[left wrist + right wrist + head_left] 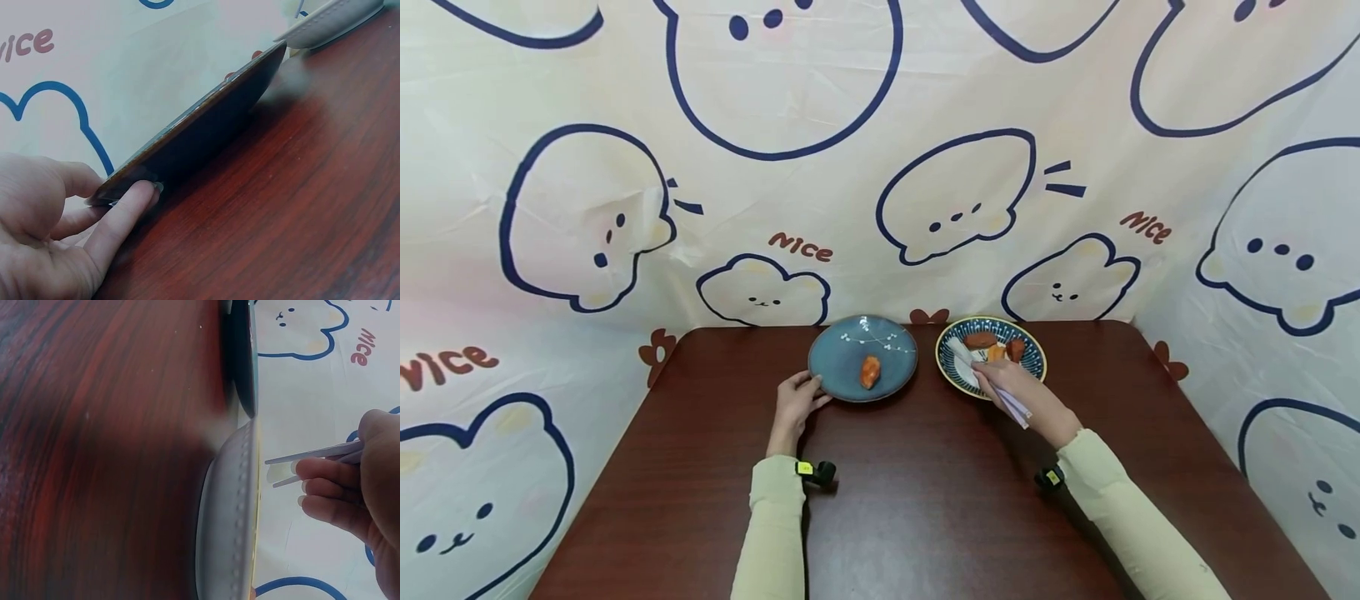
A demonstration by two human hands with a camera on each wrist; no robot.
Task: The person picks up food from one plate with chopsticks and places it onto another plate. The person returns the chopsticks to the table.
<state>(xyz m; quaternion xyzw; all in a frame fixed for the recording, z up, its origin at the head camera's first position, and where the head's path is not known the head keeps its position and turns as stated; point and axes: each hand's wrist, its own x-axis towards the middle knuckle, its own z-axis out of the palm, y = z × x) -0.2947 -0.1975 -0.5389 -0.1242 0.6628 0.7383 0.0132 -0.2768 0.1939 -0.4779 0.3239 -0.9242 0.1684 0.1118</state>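
A blue plate (835,354) with a white twig pattern bears one orange-brown piece of food (870,372). At its left edge my left hand (795,404) pinches the rim, one finger reaching under the plate (206,131) in the left wrist view. My right hand (1018,392) grips pale tongs (1017,408) above a patterned plate (1040,363) with a yellow rim. Their white ends (959,350) lie over that plate's left part. In the right wrist view the two tong arms (312,453) stand apart; whether they hold food, I cannot tell.
Several brown and orange food pieces (980,340) lie on the patterned plate, right of the tongs. Both plates stand near the back edge of the dark wooden table (917,500). A cartoon-printed cloth (850,200) hangs right behind them and along both sides.
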